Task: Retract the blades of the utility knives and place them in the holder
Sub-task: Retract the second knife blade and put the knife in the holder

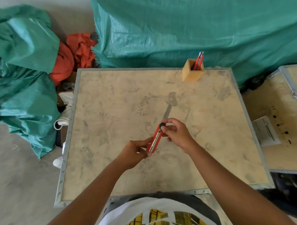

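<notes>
A red utility knife (155, 139) is held above the middle of the wooden table (110, 114), its long grey blade (167, 112) sticking out toward the far side. My left hand (135, 152) grips the knife's rear end. My right hand (177, 133) pinches the front end, thumb and fingers at the black slider. At the table's far right edge stands a square wooden holder (190, 74) with another red utility knife (199, 60) upright inside it.
Green tarpaulin (183, 31) covers bulky things behind the table and on the left. Orange cloth (75, 54) lies between them. A second wooden panel (281, 123) with a paper label sits to the right. White shoes (64, 112) lie at the table's left edge.
</notes>
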Tool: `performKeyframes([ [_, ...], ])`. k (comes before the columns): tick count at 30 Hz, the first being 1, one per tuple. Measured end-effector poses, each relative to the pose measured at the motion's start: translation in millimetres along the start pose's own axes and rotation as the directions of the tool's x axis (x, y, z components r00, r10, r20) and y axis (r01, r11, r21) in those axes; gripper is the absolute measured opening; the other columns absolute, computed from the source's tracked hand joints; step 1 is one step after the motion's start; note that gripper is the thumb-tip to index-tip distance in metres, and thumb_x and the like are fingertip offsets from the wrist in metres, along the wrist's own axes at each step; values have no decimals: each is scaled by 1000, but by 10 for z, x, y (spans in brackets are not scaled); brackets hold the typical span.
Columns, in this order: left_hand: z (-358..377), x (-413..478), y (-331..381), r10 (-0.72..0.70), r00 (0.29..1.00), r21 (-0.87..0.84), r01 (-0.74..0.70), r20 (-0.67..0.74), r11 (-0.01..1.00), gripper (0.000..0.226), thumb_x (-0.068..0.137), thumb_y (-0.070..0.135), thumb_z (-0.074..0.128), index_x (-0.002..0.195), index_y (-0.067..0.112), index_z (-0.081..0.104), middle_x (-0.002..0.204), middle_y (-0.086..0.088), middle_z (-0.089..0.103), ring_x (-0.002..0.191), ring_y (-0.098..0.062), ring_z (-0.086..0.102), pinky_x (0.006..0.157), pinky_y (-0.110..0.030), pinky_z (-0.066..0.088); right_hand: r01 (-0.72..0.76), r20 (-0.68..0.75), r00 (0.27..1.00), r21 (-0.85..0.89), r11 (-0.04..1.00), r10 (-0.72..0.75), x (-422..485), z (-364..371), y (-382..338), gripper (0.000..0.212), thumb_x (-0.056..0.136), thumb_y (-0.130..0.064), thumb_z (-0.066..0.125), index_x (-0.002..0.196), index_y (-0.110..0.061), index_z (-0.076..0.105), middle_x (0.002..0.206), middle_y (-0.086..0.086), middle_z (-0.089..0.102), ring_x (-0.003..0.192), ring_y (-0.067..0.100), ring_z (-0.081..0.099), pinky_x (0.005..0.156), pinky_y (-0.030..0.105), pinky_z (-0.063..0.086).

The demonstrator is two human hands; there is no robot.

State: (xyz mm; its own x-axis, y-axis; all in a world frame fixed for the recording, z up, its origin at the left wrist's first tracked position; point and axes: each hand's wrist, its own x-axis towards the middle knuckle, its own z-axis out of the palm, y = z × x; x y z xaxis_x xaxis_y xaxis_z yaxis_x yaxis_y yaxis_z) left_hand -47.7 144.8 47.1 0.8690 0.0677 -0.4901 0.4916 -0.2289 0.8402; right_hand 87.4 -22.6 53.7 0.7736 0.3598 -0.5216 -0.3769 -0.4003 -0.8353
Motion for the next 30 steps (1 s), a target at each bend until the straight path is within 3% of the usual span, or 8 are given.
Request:
performKeyframes([
  [3,152,-78,245,41,997,-108,-48,-65,993,57,82,4,75,132,28,60,106,3,76,74,-18,68,78,-16,57,67,46,997,11,998,-68,-43,-233,-145,17,93,-16,71,110,-20,71,94,3,80,82,17,79,65,29,53],
  [6,372,-122,465,35,988,-204,-65,-150,977,56,79,4,78,128,27,63,105,-1,77,82,-30,72,85,-28,60,137,75,987,27,990,-139,-104,-506,-317,22,91,-13,73,113,-16,73,98,4,80,86,22,79,68,34,56],
  [9,606,-154,679,51,973,-296,-119,-227,948,54,78,-1,78,120,30,66,104,-8,76,75,-18,67,77,-22,60,208,113,972,-21,978,-204,-193,-774,-458,22,90,-11,74,111,-15,76,98,0,79,80,15,78,70,33,57],
  [12,801,-150,825,77,955,-383,-189,-288,904,52,78,-7,76,116,28,69,102,-16,75,75,-14,61,81,-34,62,309,187,940,-110,945,-286,-271,-959,-498,23,87,-15,78,103,-30,78,97,-6,80,92,34,73,77,43,60],
  [16,912,-119,945,89,936,-426,-237,-340,873,48,77,-4,78,119,17,70,99,-13,77,79,-25,57,84,-39,61,458,299,875,-250,853,-382,-382,-1106,-516,23,89,-17,76,109,-26,78,107,-11,77,99,6,71,87,26,56],
  [19,943,-125,1018,114,930,-444,-271,-349,854,48,77,-4,77,121,15,70,101,-13,77,82,-25,58,85,-41,61,512,344,845,-298,806,-410,-457,-1165,-547,23,88,-19,76,108,-30,79,112,-9,71,100,14,68,87,32,57],
  [22,937,-137,1065,138,929,-453,-292,-343,842,48,78,-5,76,123,11,67,103,-17,76,85,-28,59,83,-39,61,516,376,842,-351,781,-387,-532,-1221,-591,24,87,-20,78,108,-28,80,120,-8,62,104,5,62,80,19,52],
  [30,878,-186,1208,211,919,-387,-338,-335,858,51,75,-2,79,122,15,69,101,-14,77,86,-31,60,85,-40,61,596,350,800,-375,710,-486,-653,-1231,-689,26,86,-24,79,108,-36,77,116,-9,60,83,14,56,76,19,51],
])
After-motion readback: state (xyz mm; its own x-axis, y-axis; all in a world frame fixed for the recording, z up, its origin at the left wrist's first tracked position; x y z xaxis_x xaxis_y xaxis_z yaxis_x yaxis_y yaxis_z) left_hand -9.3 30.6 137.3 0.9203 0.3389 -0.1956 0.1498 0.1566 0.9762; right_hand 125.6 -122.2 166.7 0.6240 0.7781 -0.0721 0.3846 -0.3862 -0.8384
